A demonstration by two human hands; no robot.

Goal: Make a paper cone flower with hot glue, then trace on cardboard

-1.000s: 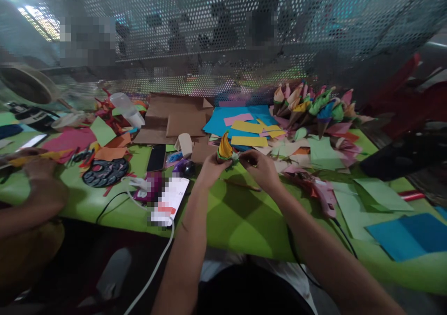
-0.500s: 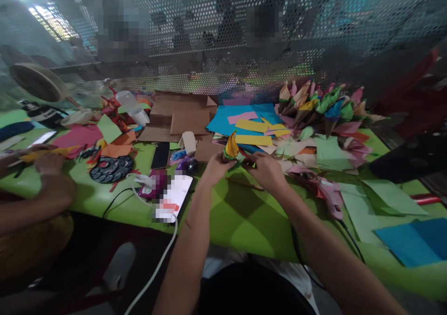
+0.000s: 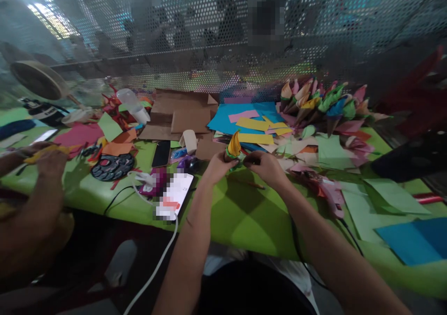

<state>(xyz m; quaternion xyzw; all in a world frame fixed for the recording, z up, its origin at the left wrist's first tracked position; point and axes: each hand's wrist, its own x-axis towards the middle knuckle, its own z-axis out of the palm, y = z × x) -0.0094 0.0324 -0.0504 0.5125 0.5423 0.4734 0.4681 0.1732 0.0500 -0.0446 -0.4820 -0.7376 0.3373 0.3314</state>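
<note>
Centrally, left hand [image 3: 218,167], holding yellow paper swirl [image 3: 234,144]

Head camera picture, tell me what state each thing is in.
Yellow-topped paper cone: tip up, held in the left hand
Right hand: curled beside the cone, grip unclear
White-screened phone: lit, cable at its near edge
Black phone: screen dark
Pink glue gun: lying down, heat unknown
Fan: turning or not, unclear
Paper cones: bunched together
</note>
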